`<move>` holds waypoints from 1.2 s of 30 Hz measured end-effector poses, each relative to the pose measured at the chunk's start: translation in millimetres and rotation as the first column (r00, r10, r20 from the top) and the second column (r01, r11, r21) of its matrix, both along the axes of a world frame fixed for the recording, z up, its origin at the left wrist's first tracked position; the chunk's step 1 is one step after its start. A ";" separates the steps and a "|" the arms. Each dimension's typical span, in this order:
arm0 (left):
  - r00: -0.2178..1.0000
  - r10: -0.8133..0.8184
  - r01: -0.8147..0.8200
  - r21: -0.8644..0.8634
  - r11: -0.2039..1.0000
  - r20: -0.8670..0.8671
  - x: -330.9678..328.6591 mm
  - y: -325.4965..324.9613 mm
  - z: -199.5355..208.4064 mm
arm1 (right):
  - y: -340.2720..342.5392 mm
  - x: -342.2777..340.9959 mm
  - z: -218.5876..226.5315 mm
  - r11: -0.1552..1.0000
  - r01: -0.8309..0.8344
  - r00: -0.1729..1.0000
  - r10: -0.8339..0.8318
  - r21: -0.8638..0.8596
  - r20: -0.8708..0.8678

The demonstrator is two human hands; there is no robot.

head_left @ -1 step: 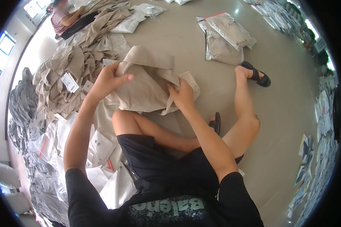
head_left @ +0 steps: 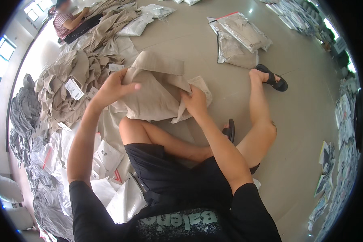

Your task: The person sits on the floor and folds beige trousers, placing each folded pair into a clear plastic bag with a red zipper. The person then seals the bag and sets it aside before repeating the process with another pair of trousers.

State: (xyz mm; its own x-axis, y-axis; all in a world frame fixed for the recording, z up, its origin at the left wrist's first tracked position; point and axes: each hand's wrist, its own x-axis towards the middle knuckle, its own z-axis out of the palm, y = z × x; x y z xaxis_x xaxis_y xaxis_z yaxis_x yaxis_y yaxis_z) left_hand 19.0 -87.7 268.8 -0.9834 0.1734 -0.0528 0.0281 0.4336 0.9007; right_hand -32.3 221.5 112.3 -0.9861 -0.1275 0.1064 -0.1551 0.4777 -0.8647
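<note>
A beige garment [head_left: 149, 101] is spread between the person's 2 hands, just beyond the bent left leg [head_left: 165, 139]. The left hand [head_left: 112, 90] holds its left edge, fingers tucked behind the cloth and the thumb stretched out to the right over the front. The right hand [head_left: 195, 103] pinches a fold on the right side between thumb and fingers. The folds hide the garment's cut, so I cannot tell whether it is a shirt or trousers.

To the left, near the left hand, lies a loose heap of beige clothes [head_left: 62, 72] with white paper tags [head_left: 74, 89] on it; grey clothes [head_left: 25, 107] are piled farther left. White plastic bags [head_left: 127, 201] lie at the near left, beside the person's black shorts [head_left: 181, 175].

On the far right, 2 clear bags of folded beige clothing [head_left: 246, 34] overlap on the tiled floor [head_left: 302, 121], close to a black sandal [head_left: 277, 84] on the right foot. At the far left, another person [head_left: 64, 24] in a striped top sits beside more beige clothes.
</note>
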 end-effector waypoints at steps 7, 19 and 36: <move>0.927 0.009 -0.234 -0.561 0.794 -0.374 -17.5 -48.3 36.3 | 74.7 -79.4 95.5 0.978 -0.130 0.974 0.158 0.166 -0.164; 0.598 0.049 -0.568 -0.380 0.731 -0.800 -47.7 -64.8 125.0 | 171.8 -178.2 281.6 0.909 -0.216 0.870 0.344 0.356 -0.353; 0.289 -0.311 -0.728 -0.419 0.542 -0.905 -263.8 -108.3 68.3 | 189.1 -315.9 174.5 0.978 -0.058 0.908 0.135 0.201 -0.396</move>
